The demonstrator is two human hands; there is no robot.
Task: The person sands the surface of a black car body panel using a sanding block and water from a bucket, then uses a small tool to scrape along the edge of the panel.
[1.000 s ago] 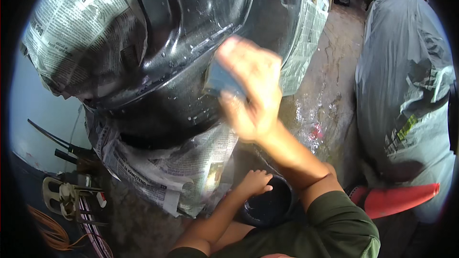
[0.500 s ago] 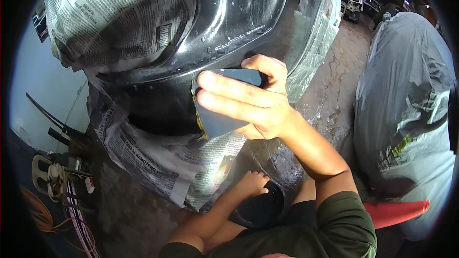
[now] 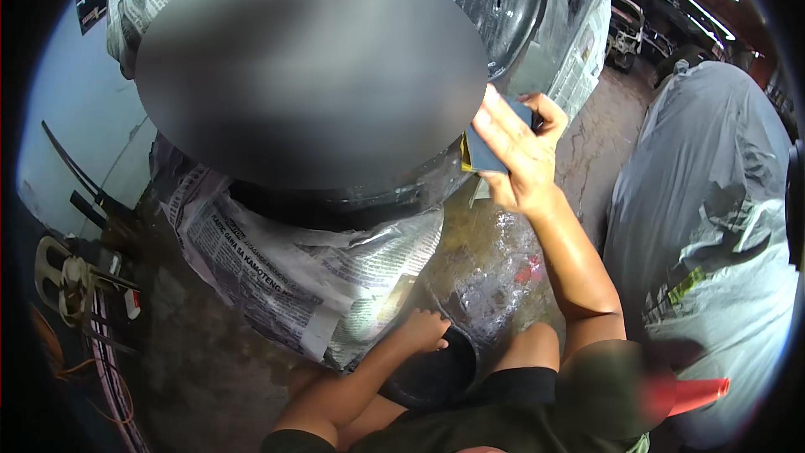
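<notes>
My right hand (image 3: pixel 524 151) presses a dark blue-grey piece of sandpaper (image 3: pixel 486 149) with a yellow edge, fingers laid along its back. It is beside a glossy, wet black car body panel (image 3: pixel 495 8) at the upper middle. My left hand (image 3: pixel 424 331) is low, fingers curled, at the far rim of a black bucket (image 3: pixel 436 373); what it holds, if anything, is hidden. Newspaper (image 3: pixel 251 252) is wrapped around the lower part of the panel. A grey blurred oval hides most of the panel's middle.
A large object under grey plastic sheeting (image 3: pixel 688 193) stands on the right, with a red pointed thing (image 3: pixel 700 396) near its foot. Wet floor (image 3: pixel 503 260) lies below the panel. To the left are a pale chair (image 3: pixel 54 285) and a white wall (image 3: pixel 67 117).
My right hand with the sandpaper has moved right along the panel, toward its right edge. My left hand stays by the bucket. The view has shifted somewhat.
</notes>
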